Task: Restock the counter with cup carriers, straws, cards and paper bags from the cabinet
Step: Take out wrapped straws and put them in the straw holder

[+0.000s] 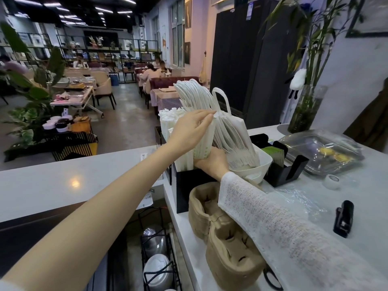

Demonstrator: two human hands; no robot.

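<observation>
My right hand (212, 162) grips a wrapped straw bundle (204, 141); my left hand (192, 128) pinches its top. Straws step: next, seat it in the black holder (189, 185).

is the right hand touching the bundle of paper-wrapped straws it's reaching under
Touching. The head view shows the right hand cupped round the bottom of the white paper-wrapped straw bundle, with no gap, while the left hand pinches its top.

White paper bags (228, 131) with white handles; tan cup carriers (222, 244); black holder (184, 185); green cards (274, 153); white bowl (259, 164); white counter (63, 181); white knit sleeve (273, 223); black clip (344, 219); white straws (170, 120).
</observation>
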